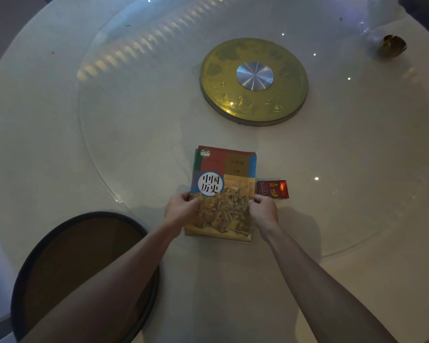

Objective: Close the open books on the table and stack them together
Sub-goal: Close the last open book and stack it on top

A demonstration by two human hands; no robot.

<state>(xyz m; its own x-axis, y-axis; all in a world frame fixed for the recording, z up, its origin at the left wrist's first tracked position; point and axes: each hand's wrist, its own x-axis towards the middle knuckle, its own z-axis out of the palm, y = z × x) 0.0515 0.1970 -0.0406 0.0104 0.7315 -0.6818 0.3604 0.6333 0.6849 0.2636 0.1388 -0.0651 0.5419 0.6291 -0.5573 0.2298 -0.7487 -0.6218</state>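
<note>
At the near middle of the counter [60, 144], both sets of fingers clasp the closed books [222, 194]: left hand [181, 207] at 9 o'clock, right hand [263, 209] at 3. The top cover reads 中国历史. A red pack [273, 189] lies just beside, at 3 o'clock; a brass disc [254, 80] sits at 12.

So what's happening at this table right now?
A person is holding a pile of closed books at its near end, left hand on the left edge and right hand on the right edge. The top cover, a history textbook, faces up, and edges of other books show beneath it. The pile rests on the glass turntable of a round table. A small red box lies just right of the pile.
</note>
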